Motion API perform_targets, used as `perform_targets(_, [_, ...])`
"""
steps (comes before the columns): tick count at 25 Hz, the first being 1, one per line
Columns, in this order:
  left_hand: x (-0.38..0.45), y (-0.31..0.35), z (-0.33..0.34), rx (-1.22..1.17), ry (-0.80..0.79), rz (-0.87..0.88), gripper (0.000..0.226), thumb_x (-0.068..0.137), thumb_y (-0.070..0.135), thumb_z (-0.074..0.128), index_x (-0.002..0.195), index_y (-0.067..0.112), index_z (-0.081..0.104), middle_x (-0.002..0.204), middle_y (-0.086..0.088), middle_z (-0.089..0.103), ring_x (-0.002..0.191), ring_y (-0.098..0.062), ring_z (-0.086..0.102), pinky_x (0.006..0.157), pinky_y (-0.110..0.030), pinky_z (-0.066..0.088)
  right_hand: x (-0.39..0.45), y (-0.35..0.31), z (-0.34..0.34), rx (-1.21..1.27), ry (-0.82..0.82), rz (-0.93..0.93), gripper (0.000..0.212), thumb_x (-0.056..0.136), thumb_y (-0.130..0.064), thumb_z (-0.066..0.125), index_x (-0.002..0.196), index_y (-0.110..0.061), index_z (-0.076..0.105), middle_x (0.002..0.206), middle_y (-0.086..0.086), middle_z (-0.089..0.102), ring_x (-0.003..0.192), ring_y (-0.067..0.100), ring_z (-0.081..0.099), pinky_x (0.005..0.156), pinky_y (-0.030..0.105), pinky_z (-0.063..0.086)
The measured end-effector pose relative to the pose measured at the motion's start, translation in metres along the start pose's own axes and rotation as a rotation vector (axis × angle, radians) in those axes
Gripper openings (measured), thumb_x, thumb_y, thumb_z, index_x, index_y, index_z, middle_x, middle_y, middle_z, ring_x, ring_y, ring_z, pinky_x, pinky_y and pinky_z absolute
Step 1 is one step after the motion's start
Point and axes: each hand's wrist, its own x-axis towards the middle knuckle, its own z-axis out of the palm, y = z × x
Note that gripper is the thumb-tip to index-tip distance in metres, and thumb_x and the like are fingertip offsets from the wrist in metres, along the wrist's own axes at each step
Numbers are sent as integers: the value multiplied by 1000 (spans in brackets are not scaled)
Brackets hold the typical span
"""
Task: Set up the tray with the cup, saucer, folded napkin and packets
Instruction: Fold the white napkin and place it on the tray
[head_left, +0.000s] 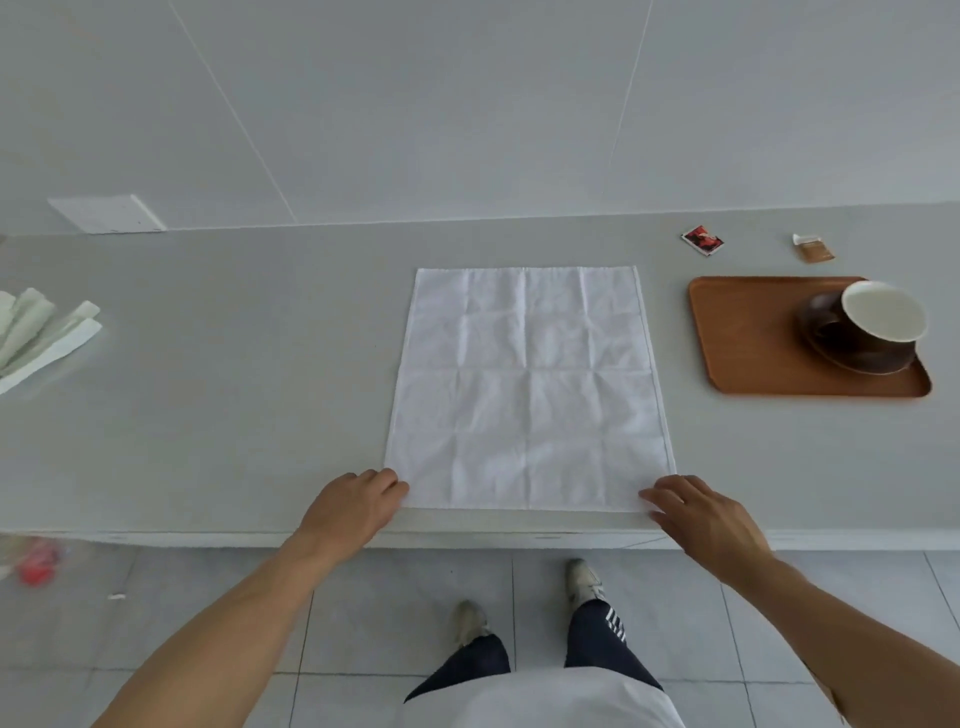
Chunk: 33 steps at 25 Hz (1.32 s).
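Note:
A white cloth napkin (530, 384) lies spread flat on the grey counter, creased from earlier folds. My left hand (353, 506) has curled fingers on the napkin's near left corner. My right hand (706, 522) rests straight fingers on its near right corner. At the right, a brown wooden tray (743, 338) carries a dark saucer (878, 361) with a dark cup (883, 317), white inside, standing on it. Behind the tray lie a red packet (702, 240) and a brown packet (814, 248), both on the counter.
Several folded white cloths (41, 332) lie at the counter's left edge. A white wall plate (106, 213) sits at the back left. The counter's front edge (519, 538) runs just below my hands. A red object (36, 566) lies blurred on the tiled floor at the left.

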Motion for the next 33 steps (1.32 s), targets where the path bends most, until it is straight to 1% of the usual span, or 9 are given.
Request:
perform_targets(3, [-1,-6,1,109,9,83,50,38,-9,78,82,13,69,74,-3,61,51,-18,55,38,-26,43,-9,-6,1,-116,-34,-51,62,39,18,84,96,-6,75,87,8,71,71,26,70,32,33,49])
perform_targets(5, [1,-6,3,123,5,95,53,32,-12,74,79,12,67,72,-4,59,49,-19,53,37,-25,41,-5,-13,-1,-145,-44,-12,62,34,21,80,89,-7,74,78,7,68,62,26,66,31,32,47])
perform_targets(9, [5,-1,1,53,2,24,48,31,-13,76,72,11,65,69,-4,58,50,-20,52,35,-25,39,1,-28,2,-78,-79,185,40,53,20,72,81,-9,70,71,5,63,63,28,60,42,34,47])
perform_targets(13, [-5,-3,9,-222,-8,-32,27,63,-4,74,83,12,66,80,-3,61,68,-23,60,44,-29,45,4,-28,2,81,-316,457,33,76,-1,53,95,-25,64,94,-2,62,89,22,57,70,33,48])
perform_targets(17, [-10,-17,18,-389,-91,-82,18,87,14,48,101,19,59,98,7,56,89,-14,52,63,-28,43,7,-26,-9,223,-526,522,23,77,-13,55,83,-36,59,94,-9,61,88,14,57,76,28,47])
perform_targets(21, [-1,-28,7,-536,-49,-166,12,88,16,53,96,24,57,91,12,52,73,-6,47,57,-22,35,5,-14,-25,455,-433,593,15,79,-25,70,72,-36,63,82,-12,68,78,7,64,72,25,51])
perform_targets(25, [24,-50,-14,-755,-3,-291,19,84,12,60,84,30,58,87,14,59,74,-7,57,62,-21,42,22,2,-43,611,-265,652,8,78,-32,77,74,-31,70,80,-11,73,81,5,66,77,28,52])
perform_targets(29, [56,-69,-24,-1163,44,-537,14,84,12,66,81,25,71,79,1,70,74,-14,64,68,-25,46,57,23,-57,811,-168,703,7,80,-26,77,78,-26,71,72,1,65,70,15,58,72,31,45])
perform_targets(33, [84,-86,-30,-1658,79,-666,6,85,8,66,87,11,71,88,-12,70,84,-22,67,80,-34,53,95,41,-64,1013,-89,698,6,81,-21,78,80,-21,72,71,-1,66,70,13,58,72,32,47])
